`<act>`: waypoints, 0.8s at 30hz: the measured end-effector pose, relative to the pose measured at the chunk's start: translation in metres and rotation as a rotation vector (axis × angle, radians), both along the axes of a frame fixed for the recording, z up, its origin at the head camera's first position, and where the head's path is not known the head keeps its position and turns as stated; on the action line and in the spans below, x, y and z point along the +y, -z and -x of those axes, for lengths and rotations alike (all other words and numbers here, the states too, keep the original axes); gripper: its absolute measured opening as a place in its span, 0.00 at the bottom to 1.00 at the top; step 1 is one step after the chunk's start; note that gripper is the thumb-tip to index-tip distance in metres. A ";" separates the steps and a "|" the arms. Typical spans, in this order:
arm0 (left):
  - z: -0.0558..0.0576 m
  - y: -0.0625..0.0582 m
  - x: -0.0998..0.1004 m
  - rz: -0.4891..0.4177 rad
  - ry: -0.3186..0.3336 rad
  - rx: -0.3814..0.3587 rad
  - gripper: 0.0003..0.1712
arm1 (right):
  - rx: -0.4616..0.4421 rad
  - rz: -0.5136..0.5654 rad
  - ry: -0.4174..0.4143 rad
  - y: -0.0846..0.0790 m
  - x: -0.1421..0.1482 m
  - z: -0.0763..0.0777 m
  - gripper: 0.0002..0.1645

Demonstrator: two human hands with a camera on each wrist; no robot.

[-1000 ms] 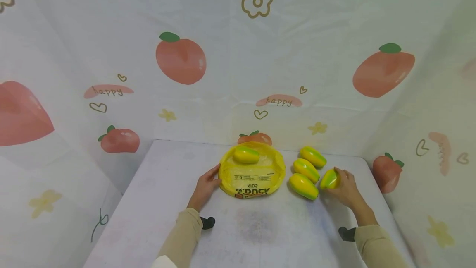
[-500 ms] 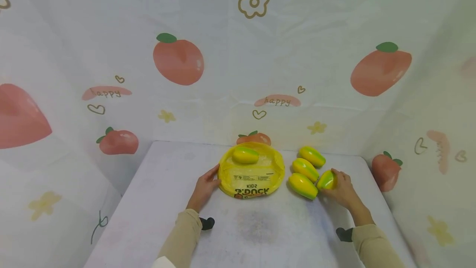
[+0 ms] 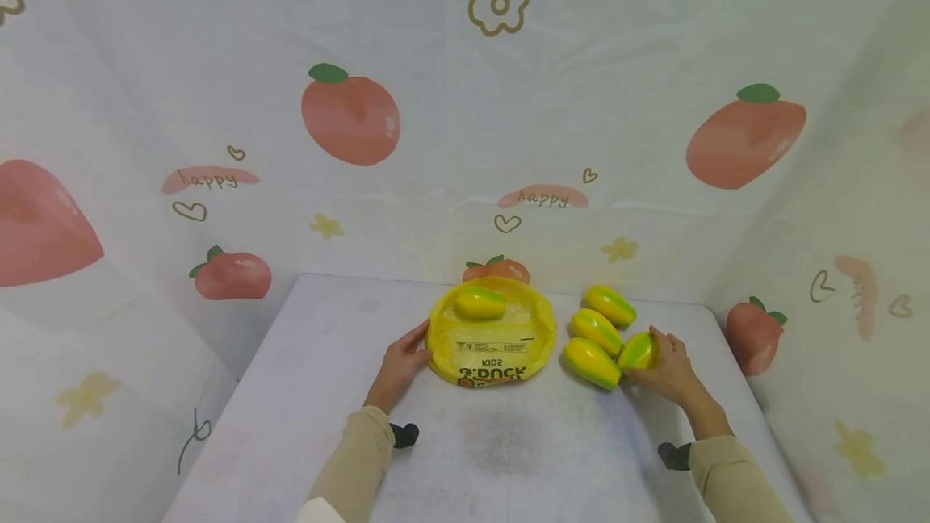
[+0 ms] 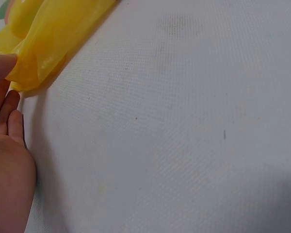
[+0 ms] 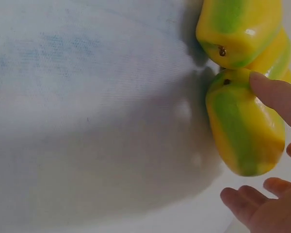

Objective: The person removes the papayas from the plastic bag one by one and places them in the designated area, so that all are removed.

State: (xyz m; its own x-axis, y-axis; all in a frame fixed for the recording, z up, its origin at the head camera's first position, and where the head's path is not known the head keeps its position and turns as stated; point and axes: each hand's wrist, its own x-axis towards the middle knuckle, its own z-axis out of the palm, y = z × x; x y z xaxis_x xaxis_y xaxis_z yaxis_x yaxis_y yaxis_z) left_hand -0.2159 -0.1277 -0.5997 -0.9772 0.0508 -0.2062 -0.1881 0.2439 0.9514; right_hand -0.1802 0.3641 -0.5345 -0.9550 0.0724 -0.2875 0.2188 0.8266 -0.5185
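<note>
In the head view a round yellow plate (image 3: 508, 333), wrapped in a thin yellow plastic bag with upside-down print, lies at the table's back. One yellow-green papaya (image 3: 479, 303) sits in its far left part. My left hand (image 3: 397, 366) pinches the left rim; the left wrist view has the thumb (image 4: 1, 67) over the yellow plastic (image 4: 43, 53), fingers below. On the right, my right hand (image 3: 670, 368) holds another papaya (image 3: 639, 351) between thumb and fingers. In the right wrist view, the thumb (image 5: 269, 92) touches this papaya (image 5: 245, 126) near its stem end; several fingertips are spread apart from it.
Three more papayas lie in a slanting row between plate and right hand: a near one (image 3: 592, 363), a middle one (image 3: 597, 332) and a far one (image 3: 610, 306). The white table (image 3: 501, 450) meets fruit-print sheeting (image 3: 436, 208) behind and at both sides.
The papaya at my right hand has shifted slightly left, now right against the near papayas in the row. The left hand and the plate stay put.
</note>
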 end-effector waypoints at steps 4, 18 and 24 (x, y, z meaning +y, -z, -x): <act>0.001 0.000 0.000 -0.003 -0.011 -0.001 0.36 | 0.031 -0.014 -0.015 -0.006 0.000 0.000 0.66; 0.000 -0.001 0.000 -0.034 -0.013 -0.022 0.35 | 0.114 -0.113 -0.053 -0.027 -0.012 0.008 0.59; 0.001 0.001 0.000 -0.022 -0.007 -0.012 0.36 | 0.150 -0.168 -0.079 -0.035 -0.022 0.012 0.61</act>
